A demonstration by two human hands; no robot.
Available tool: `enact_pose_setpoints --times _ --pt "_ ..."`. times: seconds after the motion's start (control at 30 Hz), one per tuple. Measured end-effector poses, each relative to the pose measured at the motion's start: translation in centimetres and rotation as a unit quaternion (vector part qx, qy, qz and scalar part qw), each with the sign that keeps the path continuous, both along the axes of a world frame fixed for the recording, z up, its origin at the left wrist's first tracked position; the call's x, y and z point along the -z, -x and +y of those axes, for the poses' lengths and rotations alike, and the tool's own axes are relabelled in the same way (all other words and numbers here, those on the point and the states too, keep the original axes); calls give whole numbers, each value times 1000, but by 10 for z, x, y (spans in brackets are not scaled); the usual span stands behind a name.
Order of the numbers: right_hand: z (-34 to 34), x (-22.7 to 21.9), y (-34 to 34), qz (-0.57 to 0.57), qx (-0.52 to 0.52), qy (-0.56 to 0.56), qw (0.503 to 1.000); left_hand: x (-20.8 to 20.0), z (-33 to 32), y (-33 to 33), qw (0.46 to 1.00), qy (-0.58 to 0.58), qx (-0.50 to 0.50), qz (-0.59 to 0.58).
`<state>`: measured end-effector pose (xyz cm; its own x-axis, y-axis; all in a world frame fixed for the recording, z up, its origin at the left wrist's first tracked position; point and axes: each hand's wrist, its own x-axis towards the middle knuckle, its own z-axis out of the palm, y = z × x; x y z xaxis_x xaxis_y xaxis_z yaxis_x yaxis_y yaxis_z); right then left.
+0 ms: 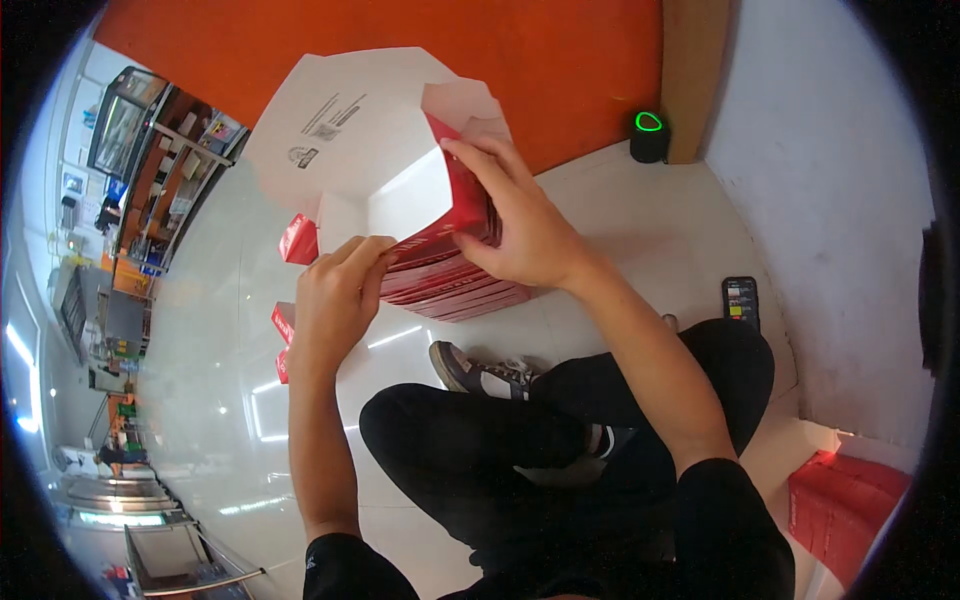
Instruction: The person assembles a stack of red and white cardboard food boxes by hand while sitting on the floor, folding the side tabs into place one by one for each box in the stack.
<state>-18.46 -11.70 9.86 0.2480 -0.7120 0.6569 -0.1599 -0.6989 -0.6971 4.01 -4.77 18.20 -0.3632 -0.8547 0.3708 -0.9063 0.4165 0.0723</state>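
An open cardboard takeaway box (410, 200), red outside and white inside, sits on top of a stack of similar red boxes (460, 290) in front of me. Its wide white lid (360, 110), with small dark print, stands raised toward the far side. My left hand (345, 290) pinches the near left corner of the top box, its fingertips at the front rim. Around the right wall my right hand (525, 220) is closed, fingers along the upper edge and thumb on the near corner. What lies under the fingers is hidden.
Red folded carton corners (298, 240) stick out left of the stack. A black cylindrical device (648, 138) with a green light ring stands by the orange wall (570, 80). A phone (740, 300) lies on the floor to my right. A red bundle (845, 505) rests at lower right. My crossed legs (480, 470) are near.
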Motion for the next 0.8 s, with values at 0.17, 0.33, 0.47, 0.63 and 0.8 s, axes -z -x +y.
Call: enact_pose_setpoints --times 0.17,0.33,0.47,0.63,0.8 --pt "0 10 -3 -23 8 -54 998 -17 -2 18 995 -96 -11 26" --pt "-4 15 -6 -63 -5 -65 996 -30 -11 69 990 -115 84 12" --pt "-2 17 -9 -103 -13 -128 986 -27 -26 63 991 -65 69 -94" --pt "-14 26 0 -67 -1 -88 994 -23 -28 60 994 23 98 -50" --pt "-17 24 14 -64 -25 -30 997 -26 -23 70 990 -35 61 -118"
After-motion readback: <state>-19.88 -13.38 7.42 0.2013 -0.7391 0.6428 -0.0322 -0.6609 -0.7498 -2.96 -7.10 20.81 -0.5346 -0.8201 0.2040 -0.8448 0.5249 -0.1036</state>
